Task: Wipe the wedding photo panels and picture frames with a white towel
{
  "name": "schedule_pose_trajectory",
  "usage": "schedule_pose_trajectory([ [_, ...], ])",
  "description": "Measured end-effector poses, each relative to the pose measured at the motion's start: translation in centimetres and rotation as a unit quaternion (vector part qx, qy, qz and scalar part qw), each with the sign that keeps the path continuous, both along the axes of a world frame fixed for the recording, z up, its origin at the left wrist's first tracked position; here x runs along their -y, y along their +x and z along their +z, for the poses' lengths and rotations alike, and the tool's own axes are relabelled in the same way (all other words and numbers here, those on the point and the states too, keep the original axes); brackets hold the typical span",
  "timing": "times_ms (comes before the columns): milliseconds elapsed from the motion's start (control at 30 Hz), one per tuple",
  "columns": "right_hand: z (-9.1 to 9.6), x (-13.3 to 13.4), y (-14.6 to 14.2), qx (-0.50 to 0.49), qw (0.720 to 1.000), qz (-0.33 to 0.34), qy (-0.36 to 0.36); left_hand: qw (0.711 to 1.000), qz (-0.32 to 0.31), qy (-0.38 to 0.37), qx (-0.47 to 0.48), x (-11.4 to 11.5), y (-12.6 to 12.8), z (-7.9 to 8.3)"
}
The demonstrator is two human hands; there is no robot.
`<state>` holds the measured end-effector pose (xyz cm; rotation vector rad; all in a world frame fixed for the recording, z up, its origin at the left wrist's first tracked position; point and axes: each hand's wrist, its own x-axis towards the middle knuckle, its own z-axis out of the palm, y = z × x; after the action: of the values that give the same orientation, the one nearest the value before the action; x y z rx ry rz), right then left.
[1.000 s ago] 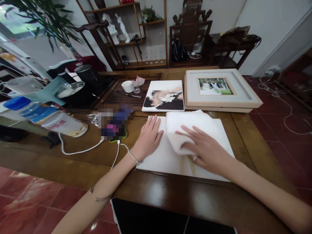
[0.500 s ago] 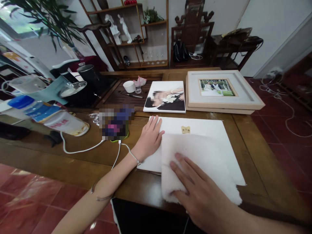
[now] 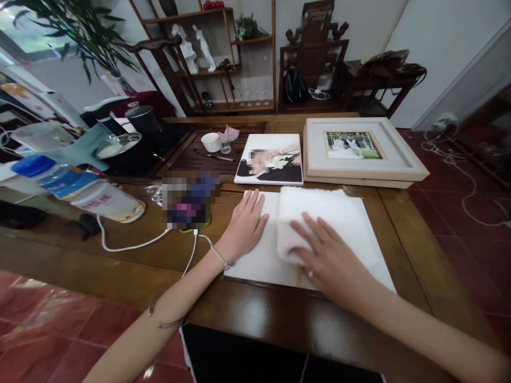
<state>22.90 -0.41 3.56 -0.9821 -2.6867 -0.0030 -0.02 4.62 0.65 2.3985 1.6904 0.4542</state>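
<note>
A flat white board lies on the wooden table in front of me. My left hand rests on its left part, fingers stretched out and flat, nothing in them. On the board's upper middle lies a folded white cloth with a soft, fuzzy surface. My right hand has hold of the cloth's near part, fingers pressed on top and slightly blurred; the thumb is near its lower edge. A small brownish mark shows on the board near its front edge, just below the cloth.
Behind the board lie a photo panel and a pale wooden picture frame. To the left are a phone with white cables and a large blue-capped bottle. A tea tray with a white cup stands farther back.
My right hand and the cloth have moved away from me, up the board, now covering the tan mark at its upper middle and uncovering the front edge. My left hand stays put.
</note>
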Motion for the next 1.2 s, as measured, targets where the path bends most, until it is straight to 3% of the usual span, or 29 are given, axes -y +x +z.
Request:
schedule_pose_trajectory([
  [100,-0.2,4.1,-1.3,-0.040,0.997,0.068,0.022,1.000,-0.005,0.000,0.016,-0.1,-0.3,-0.2],
  [200,0.2,5.5,-1.5,-0.047,0.992,0.114,-0.015,0.999,-0.018,0.001,0.027,-0.1,-0.6,-0.3],
  [333,1.0,2.1,-0.1,-0.021,0.990,0.091,-0.110,1.000,-0.022,-0.004,0.014,-0.2,-0.7,-0.2],
  [467,0.9,-2.8,1.1,0.000,0.998,0.024,-0.056,1.000,-0.019,0.003,0.005,-0.2,-0.5,-0.4],
  [567,0.5,-4.1,0.4,0.023,0.999,-0.020,-0.019,0.999,-0.019,0.013,0.023,-0.3,-0.6,-0.7],
  [633,0.3,-3.0,-0.8,0.039,0.999,-0.034,-0.003,0.998,-0.011,0.018,0.055,-0.5,-0.6,-0.8],
  [733,0.1,1.1,-2.6,0.022,0.999,-0.013,0.030,0.991,0.014,0.013,0.133,-0.8,-0.6,-0.5],
  [833,0.3,5.4,-3.5,-0.017,0.997,0.067,0.025,0.975,0.045,0.014,0.217,-1.1,-0.6,0.1],
  [900,0.7,6.3,-3.3,-0.025,0.994,0.101,-0.017,0.964,0.060,0.017,0.260,-1.0,-0.5,0.4],
  [1033,1.1,2.3,-2.1,0.005,0.994,0.055,-0.096,0.953,0.071,0.006,0.293,-0.9,-0.4,0.7],
  [1133,0.9,-2.0,-1.5,0.034,0.997,-0.012,-0.067,0.954,0.070,-0.002,0.293,-0.8,-0.3,0.7],
  [1200,0.5,-3.4,-1.6,0.045,0.997,-0.045,-0.046,0.954,0.069,-0.002,0.292,-0.7,-0.2,0.8],
])
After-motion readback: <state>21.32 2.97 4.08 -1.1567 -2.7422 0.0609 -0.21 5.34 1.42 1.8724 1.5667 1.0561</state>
